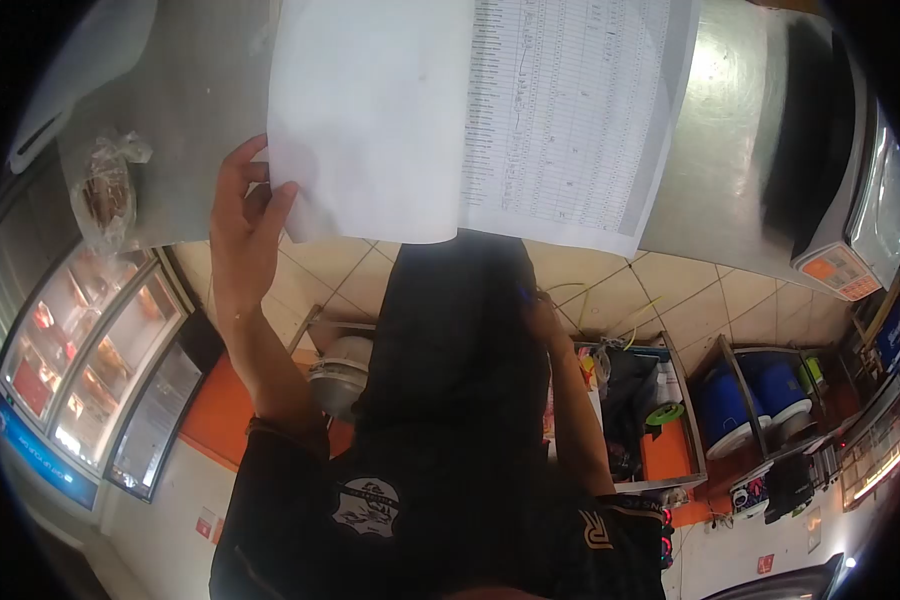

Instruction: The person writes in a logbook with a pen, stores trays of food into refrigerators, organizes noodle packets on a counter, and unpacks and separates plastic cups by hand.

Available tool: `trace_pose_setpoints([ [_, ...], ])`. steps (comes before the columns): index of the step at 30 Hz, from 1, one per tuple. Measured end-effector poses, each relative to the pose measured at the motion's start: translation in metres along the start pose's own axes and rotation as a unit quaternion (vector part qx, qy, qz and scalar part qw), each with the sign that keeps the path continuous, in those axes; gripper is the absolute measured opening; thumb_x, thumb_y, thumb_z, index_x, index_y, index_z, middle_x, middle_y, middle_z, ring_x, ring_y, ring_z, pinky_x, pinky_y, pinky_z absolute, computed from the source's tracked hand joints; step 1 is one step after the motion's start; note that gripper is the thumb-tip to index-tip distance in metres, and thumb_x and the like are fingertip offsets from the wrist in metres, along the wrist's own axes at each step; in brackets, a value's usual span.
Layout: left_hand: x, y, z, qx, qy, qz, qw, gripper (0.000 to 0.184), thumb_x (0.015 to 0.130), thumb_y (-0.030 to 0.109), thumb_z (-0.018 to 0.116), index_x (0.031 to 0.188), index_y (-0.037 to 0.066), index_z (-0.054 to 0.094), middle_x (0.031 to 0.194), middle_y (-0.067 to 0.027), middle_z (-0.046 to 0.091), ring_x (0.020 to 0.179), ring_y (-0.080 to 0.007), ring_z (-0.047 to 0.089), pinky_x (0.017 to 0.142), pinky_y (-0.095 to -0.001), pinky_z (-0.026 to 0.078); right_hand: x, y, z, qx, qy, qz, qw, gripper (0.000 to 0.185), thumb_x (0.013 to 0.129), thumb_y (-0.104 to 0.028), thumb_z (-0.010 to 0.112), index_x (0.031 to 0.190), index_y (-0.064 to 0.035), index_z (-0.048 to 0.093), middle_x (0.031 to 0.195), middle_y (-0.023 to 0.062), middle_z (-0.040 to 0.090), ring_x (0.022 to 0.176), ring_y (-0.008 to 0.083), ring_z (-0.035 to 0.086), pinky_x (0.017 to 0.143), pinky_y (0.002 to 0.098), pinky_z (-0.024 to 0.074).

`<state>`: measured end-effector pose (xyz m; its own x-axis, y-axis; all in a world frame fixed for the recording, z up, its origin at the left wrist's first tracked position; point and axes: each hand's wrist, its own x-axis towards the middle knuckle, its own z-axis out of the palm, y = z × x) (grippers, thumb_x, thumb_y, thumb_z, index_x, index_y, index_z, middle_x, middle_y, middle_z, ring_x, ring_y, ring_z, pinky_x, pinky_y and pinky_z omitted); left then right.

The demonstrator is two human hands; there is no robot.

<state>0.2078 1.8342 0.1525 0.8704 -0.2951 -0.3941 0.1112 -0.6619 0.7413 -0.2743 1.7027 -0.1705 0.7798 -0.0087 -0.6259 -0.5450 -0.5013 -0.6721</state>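
Nearest to the person's body, at about one o'clock from the chest, the right hand [544, 318] was low beside the dark trousers, below the counter edge; a speck of blue showed at its fingers, but in that shadow I could not tell whether they gripped anything. Farther out, at eleven o'clock, the left hand [250, 220] had the outer edge of a white page [365, 120] pinched, thumb lying on top and the other fingers at and behind the margin. That page lay at twelve o'clock on the steel counter [715, 170], with a printed sheet [575, 120] of ruled rows just right of it, their near edges along the counter's front. The paper looked light and limp to me, easy to crease or tear, and likely to slide on such smooth metal; the curl at the white page's near inner corner suggested little stiffness. I judged the outer margin the best hold, with a flat, gentle pinch, and the printed sheet's near right corner likewise. Beyond, a clear plastic bag [107, 195] sat at ten o'clock, and a scale [838, 268] with an orange panel at two.
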Motion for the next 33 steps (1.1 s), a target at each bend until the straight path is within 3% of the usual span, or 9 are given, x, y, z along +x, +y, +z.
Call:
trace_pose_setpoints([
  [6,-0.003,-0.001,0.000,-0.005,0.002,0.002,1.000,0.044,0.092,-0.002,0.059,0.134,0.001,0.046,0.098,-0.0043,0.057,0.086,-0.0114,0.061,0.071,-0.0223,0.045,-0.005,-0.068,-0.051,0.018,-0.119,0.179,0.977,0.035,0.088,-0.008,0.052,0.120,0.0005,0.061,0.101,0.0291,0.064,0.098,0.0460,0.062,0.085,0.0517,0.0494],
  [13,-0.008,-0.005,-0.006,-0.040,-0.005,0.015,0.999,0.042,0.089,-0.003,0.059,0.129,0.000,0.048,0.107,-0.0070,0.056,0.103,-0.0144,0.056,0.087,-0.0263,0.045,-0.037,-0.059,-0.055,0.108,-0.061,-0.101,0.987,0.049,0.088,-0.005,0.046,0.134,-0.0168,0.057,0.119,0.0213,0.065,0.106,0.0391,0.063,0.096,0.0474,0.0485],
  [17,-0.013,0.010,-0.005,-0.112,-0.047,0.003,0.993,0.042,0.086,-0.007,0.056,0.127,0.000,0.049,0.107,-0.0063,0.054,0.104,-0.0148,0.055,0.095,-0.0281,0.044,-0.044,0.099,0.034,-0.113,-0.240,0.004,0.964,0.035,0.087,-0.027,0.054,0.115,-0.0154,0.070,0.098,0.0176,0.071,0.082,0.0342,0.068,0.081,0.0508,0.0510],
  [18,-0.015,0.015,-0.003,-0.127,-0.051,0.011,0.991,0.041,0.086,-0.008,0.055,0.126,0.000,0.049,0.107,-0.0063,0.054,0.105,-0.0146,0.055,0.095,-0.0282,0.044,-0.033,0.072,0.002,-0.102,-0.339,0.208,0.912,0.037,0.087,-0.035,0.055,0.108,-0.0117,0.073,0.104,0.0182,0.071,0.094,0.0340,0.069,0.087,0.0480,0.0512],
  [20,-0.013,0.022,0.000,-0.153,-0.060,0.015,0.986,0.041,0.086,-0.009,0.054,0.126,0.000,0.049,0.108,-0.0061,0.053,0.107,-0.0142,0.054,0.096,-0.0283,0.043,-0.030,0.002,-0.063,-0.056,-0.209,0.188,0.958,0.044,0.088,-0.042,0.057,0.111,-0.0065,0.070,0.101,0.0184,0.071,0.098,0.0297,0.068,0.087,0.0423,0.0505],
  [24,-0.018,0.049,0.012,-0.179,-0.116,0.051,0.976,0.042,0.086,-0.014,0.052,0.126,0.000,0.048,0.110,-0.0065,0.053,0.108,-0.0145,0.054,0.095,-0.0290,0.044,-0.011,-0.065,-0.110,0.145,-0.201,0.219,0.944,0.056,0.093,-0.044,0.055,0.126,-0.0003,0.062,0.117,0.0185,0.068,0.112,0.0255,0.063,0.098,0.0362,0.0466],
  [27,-0.021,0.065,0.023,-0.198,-0.157,0.046,0.966,0.042,0.087,-0.013,0.053,0.126,0.000,0.047,0.111,-0.0075,0.054,0.109,-0.0153,0.055,0.095,-0.0294,0.045,-0.021,-0.075,-0.123,0.461,-0.171,0.034,0.870,0.047,0.098,-0.045,0.051,0.129,-0.0108,0.062,0.118,0.0103,0.068,0.108,0.0217,0.063,0.095,0.0354,0.0481],
  [30,-0.022,0.071,0.035,-0.210,-0.191,0.066,0.957,0.041,0.087,-0.012,0.054,0.125,-0.001,0.047,0.113,-0.0089,0.056,0.105,-0.0163,0.058,0.089,-0.0292,0.046,-0.027,-0.101,-0.167,0.553,-0.133,0.058,0.820,0.060,0.099,-0.048,0.049,0.138,-0.0021,0.053,0.141,0.0155,0.053,0.128,0.0234,0.052,0.105,0.0336,0.0414],
  [33,-0.021,0.079,0.049,-0.199,-0.209,0.082,0.954,0.037,0.087,-0.009,0.057,0.123,-0.001,0.048,0.107,-0.0090,0.061,0.096,-0.0161,0.061,0.083,-0.0293,0.049,-0.026,-0.083,-0.147,0.383,-0.115,0.094,0.911,0.062,0.100,-0.052,0.045,0.138,-0.0042,0.053,0.140,0.0151,0.054,0.131,0.0243,0.049,0.108,0.0345,0.0381],
])
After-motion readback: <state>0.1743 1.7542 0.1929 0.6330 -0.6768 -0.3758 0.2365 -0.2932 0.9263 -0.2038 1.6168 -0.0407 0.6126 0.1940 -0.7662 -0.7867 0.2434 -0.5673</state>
